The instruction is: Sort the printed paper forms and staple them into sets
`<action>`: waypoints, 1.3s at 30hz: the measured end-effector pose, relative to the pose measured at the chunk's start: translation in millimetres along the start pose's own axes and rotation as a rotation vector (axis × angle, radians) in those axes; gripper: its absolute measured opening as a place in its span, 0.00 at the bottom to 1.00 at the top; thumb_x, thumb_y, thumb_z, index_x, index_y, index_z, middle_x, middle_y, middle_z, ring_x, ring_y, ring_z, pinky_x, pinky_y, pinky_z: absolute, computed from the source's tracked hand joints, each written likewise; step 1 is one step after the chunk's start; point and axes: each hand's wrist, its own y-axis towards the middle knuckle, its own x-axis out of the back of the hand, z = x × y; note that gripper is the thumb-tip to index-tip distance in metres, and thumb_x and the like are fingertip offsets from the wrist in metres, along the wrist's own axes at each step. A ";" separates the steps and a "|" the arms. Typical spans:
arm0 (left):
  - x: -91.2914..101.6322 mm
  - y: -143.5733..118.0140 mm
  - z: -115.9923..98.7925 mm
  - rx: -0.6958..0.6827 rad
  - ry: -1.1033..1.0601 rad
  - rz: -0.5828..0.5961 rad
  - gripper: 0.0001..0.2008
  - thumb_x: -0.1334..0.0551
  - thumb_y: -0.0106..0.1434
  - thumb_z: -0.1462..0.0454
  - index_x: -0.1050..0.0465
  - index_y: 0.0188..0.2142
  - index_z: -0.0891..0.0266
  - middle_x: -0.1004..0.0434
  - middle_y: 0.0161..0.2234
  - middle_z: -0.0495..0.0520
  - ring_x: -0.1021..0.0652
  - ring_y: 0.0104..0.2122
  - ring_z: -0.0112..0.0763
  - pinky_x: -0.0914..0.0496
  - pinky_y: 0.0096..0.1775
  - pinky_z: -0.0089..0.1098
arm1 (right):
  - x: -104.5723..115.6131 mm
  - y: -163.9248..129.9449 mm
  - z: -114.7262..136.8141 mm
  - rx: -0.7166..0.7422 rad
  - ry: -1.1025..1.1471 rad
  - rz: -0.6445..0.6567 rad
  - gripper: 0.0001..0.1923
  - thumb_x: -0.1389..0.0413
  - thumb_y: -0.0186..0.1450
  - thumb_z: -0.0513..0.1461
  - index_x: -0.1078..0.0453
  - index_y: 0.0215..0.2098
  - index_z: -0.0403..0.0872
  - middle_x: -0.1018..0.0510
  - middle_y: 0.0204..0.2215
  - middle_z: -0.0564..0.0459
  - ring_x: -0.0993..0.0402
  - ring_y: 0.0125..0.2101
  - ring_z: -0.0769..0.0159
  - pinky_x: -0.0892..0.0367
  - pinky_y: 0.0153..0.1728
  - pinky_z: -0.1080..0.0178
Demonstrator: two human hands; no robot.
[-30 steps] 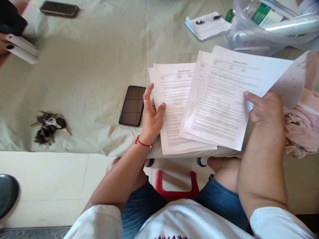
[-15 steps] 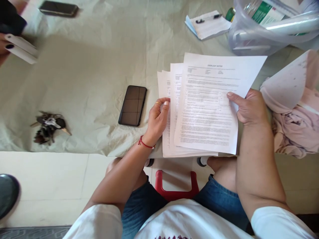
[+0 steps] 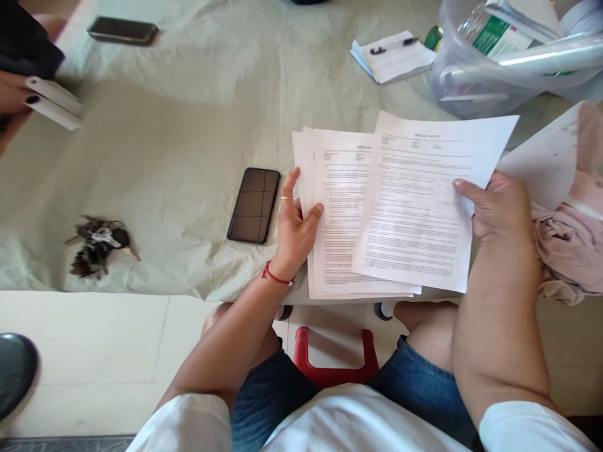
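A stack of printed sheets (image 3: 342, 213) lies at the table's near edge. My left hand (image 3: 293, 223) rests on the stack's left margin, thumb on top and fingers spread; it wears a gold ring and a red wrist thread. My right hand (image 3: 498, 207) pinches the right edge of a single printed sheet (image 3: 419, 201), which is held slightly above and to the right of the stack, overlapping it. A black phone (image 3: 254, 204) lies face up just left of my left hand.
A bunch of keys (image 3: 97, 243) sits at the left. Another person's hand (image 3: 14, 94) holds white cards at far left, near a second phone (image 3: 123, 30). Behind are a notepad with pen (image 3: 393, 55) and a clear plastic tub (image 3: 475, 75). Pink cloth (image 3: 565, 245) lies right.
My right hand has moved its sheet to the right, off the stack's centre. My left hand went from pinching the stack's edge to lying flat on it with fingers spread.
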 end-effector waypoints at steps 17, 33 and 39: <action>-3.1 -0.1 -7.0 0.201 -0.086 -0.042 0.08 0.36 0.72 0.57 0.26 0.47 0.55 0.14 0.44 0.55 0.15 0.42 0.39 0.20 0.46 0.42 | 24.4 33.6 -22.9 0.189 0.205 -0.399 0.15 0.29 0.47 0.36 0.19 0.34 0.48 0.12 0.45 0.44 0.15 0.50 0.43 0.20 0.54 0.42; -6.9 -0.9 -10.8 0.170 -0.077 0.002 0.14 0.32 0.70 0.55 0.28 0.51 0.56 0.16 0.57 0.60 0.16 0.57 0.44 0.23 0.61 0.47 | 2.0 3.9 -1.2 0.057 0.166 -0.196 0.19 0.25 0.46 0.38 0.16 0.37 0.47 0.11 0.43 0.43 0.14 0.49 0.41 0.20 0.56 0.39; -7.9 -0.9 -8.5 0.231 -0.149 -0.016 0.12 0.33 0.68 0.59 0.27 0.50 0.54 0.15 0.52 0.55 0.15 0.50 0.43 0.20 0.53 0.45 | -17.7 -32.9 13.5 -0.041 0.017 0.059 0.22 0.21 0.56 0.48 0.14 0.44 0.47 0.10 0.39 0.45 0.12 0.44 0.46 0.20 0.54 0.43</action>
